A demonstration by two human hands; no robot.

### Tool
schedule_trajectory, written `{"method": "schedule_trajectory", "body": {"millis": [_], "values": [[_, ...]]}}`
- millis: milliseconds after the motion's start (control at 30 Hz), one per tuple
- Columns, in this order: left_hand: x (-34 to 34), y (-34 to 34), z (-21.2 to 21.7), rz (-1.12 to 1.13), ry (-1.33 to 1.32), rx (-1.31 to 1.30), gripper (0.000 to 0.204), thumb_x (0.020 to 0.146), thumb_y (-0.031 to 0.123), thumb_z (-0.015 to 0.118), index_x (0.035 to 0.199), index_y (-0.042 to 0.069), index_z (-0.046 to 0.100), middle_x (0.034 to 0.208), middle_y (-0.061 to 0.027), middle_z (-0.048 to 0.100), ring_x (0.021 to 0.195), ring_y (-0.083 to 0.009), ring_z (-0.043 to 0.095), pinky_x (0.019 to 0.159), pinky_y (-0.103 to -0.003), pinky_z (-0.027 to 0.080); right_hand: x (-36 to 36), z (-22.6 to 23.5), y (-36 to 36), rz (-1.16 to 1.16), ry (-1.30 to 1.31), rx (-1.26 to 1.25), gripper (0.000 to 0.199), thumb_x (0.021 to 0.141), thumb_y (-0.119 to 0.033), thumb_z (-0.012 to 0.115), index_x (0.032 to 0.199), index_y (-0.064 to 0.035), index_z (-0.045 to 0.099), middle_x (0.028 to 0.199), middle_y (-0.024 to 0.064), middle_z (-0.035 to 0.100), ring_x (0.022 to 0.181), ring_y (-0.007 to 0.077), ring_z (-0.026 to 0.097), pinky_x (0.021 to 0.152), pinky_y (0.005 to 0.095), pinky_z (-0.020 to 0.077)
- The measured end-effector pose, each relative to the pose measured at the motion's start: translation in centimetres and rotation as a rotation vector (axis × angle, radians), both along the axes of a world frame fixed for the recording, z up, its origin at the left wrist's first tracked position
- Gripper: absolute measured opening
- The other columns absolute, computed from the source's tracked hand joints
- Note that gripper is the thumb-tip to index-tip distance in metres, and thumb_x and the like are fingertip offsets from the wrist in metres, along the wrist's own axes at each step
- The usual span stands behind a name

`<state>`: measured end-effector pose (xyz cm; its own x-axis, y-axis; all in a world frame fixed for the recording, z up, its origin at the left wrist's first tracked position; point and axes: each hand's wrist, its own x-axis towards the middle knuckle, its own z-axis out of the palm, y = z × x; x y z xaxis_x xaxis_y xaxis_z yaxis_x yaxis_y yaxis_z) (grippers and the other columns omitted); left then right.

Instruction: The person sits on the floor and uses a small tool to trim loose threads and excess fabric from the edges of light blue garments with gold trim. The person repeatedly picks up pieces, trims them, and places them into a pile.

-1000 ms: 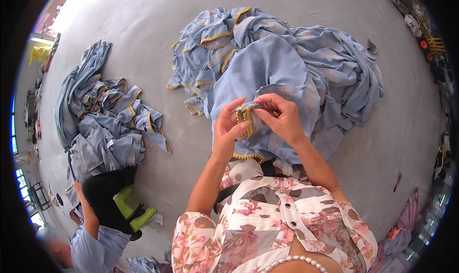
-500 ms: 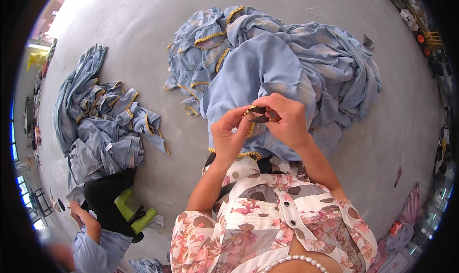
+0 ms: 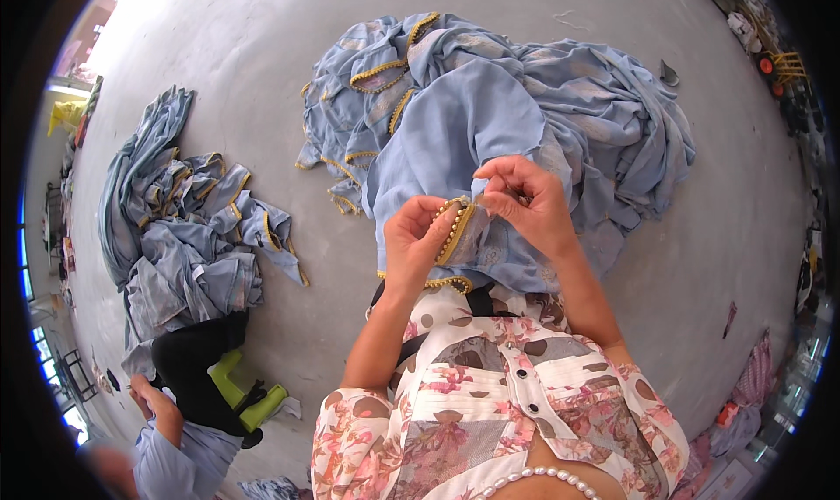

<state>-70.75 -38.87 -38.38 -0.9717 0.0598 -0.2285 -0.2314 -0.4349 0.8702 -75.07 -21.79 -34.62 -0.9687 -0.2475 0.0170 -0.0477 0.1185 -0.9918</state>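
A large heap of light-blue fabric [image 3: 455, 124] with gold-beaded edging spreads over my lap and the floor ahead. My left hand [image 3: 413, 242] pinches a gold beaded trim [image 3: 455, 236] on the fabric's border between thumb and fingers. To its right, and slightly higher, my right hand [image 3: 529, 204] is closed, thumb and forefinger together at the cloth edge beside the trim. Small dark-bladed thread snips [image 3: 518, 195] are mostly hidden in that hand's palm and fingers. Whether a thread is also pinched there is too small to tell.
At left, a second pile of blue gold-edged garments [image 3: 188, 229] lies near a seated person [image 3: 184, 421] beside a green stool [image 3: 249, 404]. A dark scrap [image 3: 669, 74] lies on the grey floor [image 3: 735, 220]. Assorted goods line the right edge.
The snips' blades, pointing left at the trim before, are now tucked into my right hand. That hand has shifted right and slightly up; more of the trim shows beside my left hand.
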Motion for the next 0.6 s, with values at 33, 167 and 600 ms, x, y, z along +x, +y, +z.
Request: {"method": "schedule_trajectory", "body": {"millis": [33,167,600], "values": [[-0.1,0.0,0.2,-0.009,-0.012,-0.018,0.012,0.087,0.010,0.064,0.091,0.000,0.059,0.079,-0.0003,0.063,0.067,-0.0016,0.055,0.058,-0.015,0.042,0.0,0.4,0.0,0.038,0.027,0.054,0.012,0.082,-0.008,0.068,0.087,-0.0021,0.059,0.064,-0.0030,0.056,0.059,0.0031,0.051,0.052,0.0193,0.0409],[-0.3,-0.2,0.4,-0.078,-0.051,-0.042,0.012,0.085,0.010,0.066,0.089,0.001,0.060,0.077,0.0001,0.063,0.064,-0.0014,0.055,0.054,-0.015,0.041,-0.2,0.1,0.4,0.122,0.182,0.299,0.016,0.079,-0.006,0.070,0.090,-0.0029,0.059,0.066,-0.0024,0.056,0.062,0.0037,0.052,0.054,0.0196,0.0421],[-0.5,-0.7,-0.9,-0.125,-0.138,0.166,0.014,0.087,0.013,0.064,0.093,0.001,0.060,0.081,-0.0012,0.065,0.069,-0.0029,0.057,0.061,-0.017,0.045,-0.2,0.0,0.6,0.133,0.076,0.162,0.017,0.081,-0.010,0.069,0.093,-0.0007,0.059,0.072,-0.0005,0.060,0.065,0.0039,0.053,0.055,0.0211,0.0418]]}}
